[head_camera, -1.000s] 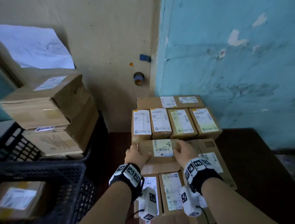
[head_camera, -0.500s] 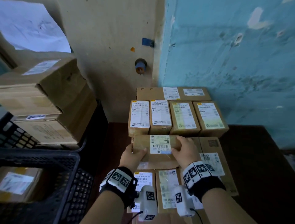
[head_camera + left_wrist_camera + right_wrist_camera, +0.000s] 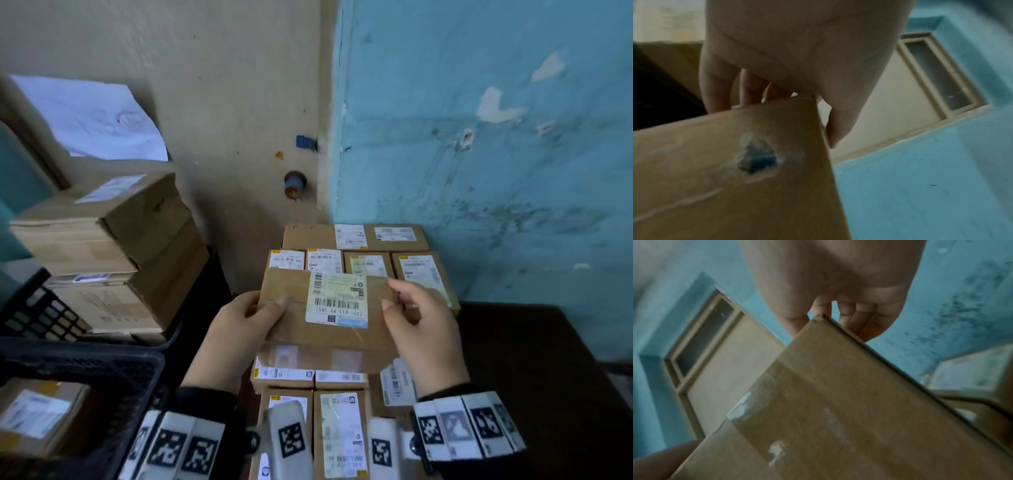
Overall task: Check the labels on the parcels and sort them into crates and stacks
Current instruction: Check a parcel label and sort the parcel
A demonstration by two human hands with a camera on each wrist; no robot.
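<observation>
A flat brown cardboard parcel point(image 3: 291, 318) with a white barcode label point(image 3: 337, 298) is held up above the stack, its label face tilted toward me. My left hand point(image 3: 246, 318) grips its left end, thumb on the top face. My right hand point(image 3: 418, 315) pinches its right end. In the left wrist view the parcel point(image 3: 735, 178) shows a small tear with blue inside, and the left hand point(image 3: 777, 81) has fingers behind the box. In the right wrist view the right hand point(image 3: 838, 313) clamps a corner of the parcel point(image 3: 828, 410).
Rows of labelled parcels point(image 3: 342, 263) lie on a dark table point(image 3: 531, 359) against the blue wall. At left, large cardboard boxes point(image 3: 102, 240) stack in a black crate point(image 3: 30, 315). A nearer black crate point(image 3: 102, 370) holds a labelled parcel point(image 3: 37, 411).
Both hands have lifted the parcel off the stack and tilted its label face up toward me; it is now closer to the camera.
</observation>
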